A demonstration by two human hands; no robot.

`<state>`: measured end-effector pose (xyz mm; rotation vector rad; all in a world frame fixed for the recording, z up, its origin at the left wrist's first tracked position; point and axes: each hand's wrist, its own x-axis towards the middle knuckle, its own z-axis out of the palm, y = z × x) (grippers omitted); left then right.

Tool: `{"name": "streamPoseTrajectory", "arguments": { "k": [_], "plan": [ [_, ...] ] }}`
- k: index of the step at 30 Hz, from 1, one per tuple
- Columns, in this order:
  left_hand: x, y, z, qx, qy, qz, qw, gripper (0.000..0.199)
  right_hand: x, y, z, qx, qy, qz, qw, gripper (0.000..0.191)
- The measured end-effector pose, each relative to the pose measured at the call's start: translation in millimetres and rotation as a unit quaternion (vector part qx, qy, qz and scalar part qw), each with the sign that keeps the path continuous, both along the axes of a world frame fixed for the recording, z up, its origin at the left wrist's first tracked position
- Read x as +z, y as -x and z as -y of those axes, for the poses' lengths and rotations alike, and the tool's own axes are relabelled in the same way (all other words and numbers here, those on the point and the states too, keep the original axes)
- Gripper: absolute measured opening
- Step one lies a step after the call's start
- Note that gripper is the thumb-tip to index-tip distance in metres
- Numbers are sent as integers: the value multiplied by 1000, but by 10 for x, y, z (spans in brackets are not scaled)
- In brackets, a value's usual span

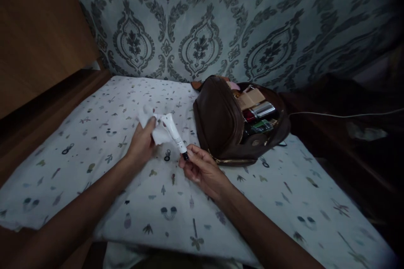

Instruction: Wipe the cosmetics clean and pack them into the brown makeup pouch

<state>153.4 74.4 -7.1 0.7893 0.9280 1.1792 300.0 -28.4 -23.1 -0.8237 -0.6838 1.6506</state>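
My right hand (203, 169) pinches the black cap of a white squeeze tube (174, 134), which tilts up and to the left. My left hand (141, 142) is closed on a crumpled white wipe or tissue (160, 134), just left of the tube. The tube's upper end is close against the white piece; whether they touch is hard to tell. Right of both hands lies a brown leather bag (217, 119), unzipped, with several items inside. Among them are a tan box (251, 99), a silver cylinder (264, 109) and a green packet (262, 125).
A white cloth with small printed figures (164, 214) covers the surface under my hands. Patterned wallpaper (202, 46) rises behind it, and a wooden cabinet (44, 33) stands at the left. A thin white cable (344, 115) runs from the bag toward the right.
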Motion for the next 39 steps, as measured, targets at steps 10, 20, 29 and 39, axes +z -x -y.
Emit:
{"name": "streamPoseTrajectory", "arguments": {
  "k": [10,20,29,39],
  "plan": [
    [174,-93,313,-282,-33,93,954,24,-18,-24,-40,-89,-3,64,994,47],
    [-94,-102,272,-320,-78,21,944,35,-86,20,-11,-171,-69,226,956,39],
    [-108,-131,281,-255,-48,25,965,37,-69,13,86,-234,-193,518,800,22],
    [52,-82,179,-175,8,49,983,41,-121,77,111,-175,-176,470,847,21]
  ]
}}
